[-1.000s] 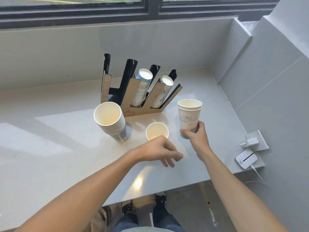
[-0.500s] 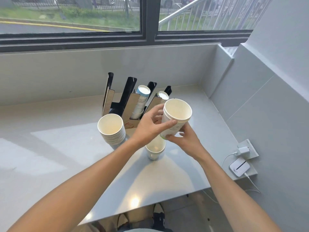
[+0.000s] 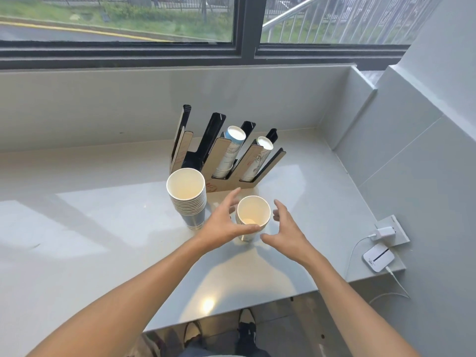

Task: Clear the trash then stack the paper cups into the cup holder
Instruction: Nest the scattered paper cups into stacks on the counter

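Observation:
A short stack of white paper cups (image 3: 253,215) stands upright on the grey counter (image 3: 103,228), just in front of the cup holder. My left hand (image 3: 224,225) curves around its left side, thumb across the front wall, fingers spread and apart from the cup. My right hand (image 3: 286,230) hovers open just to its right without touching it. A taller stack of cups (image 3: 186,199) stands to the left. The brown and black cup holder (image 3: 219,161) behind has two slots filled with inverted cup stacks (image 3: 231,150); its left slots look empty.
A white charger in a wall socket (image 3: 385,231) and a small white device (image 3: 378,257) with cables lie at the counter's right end. Walls close the counter at the back and right. The front edge runs above my shoes (image 3: 244,328).
The cups I held in both hands above the counter now sit nested in the single cup on the counter. Both hands have let go and opened beside the stack.

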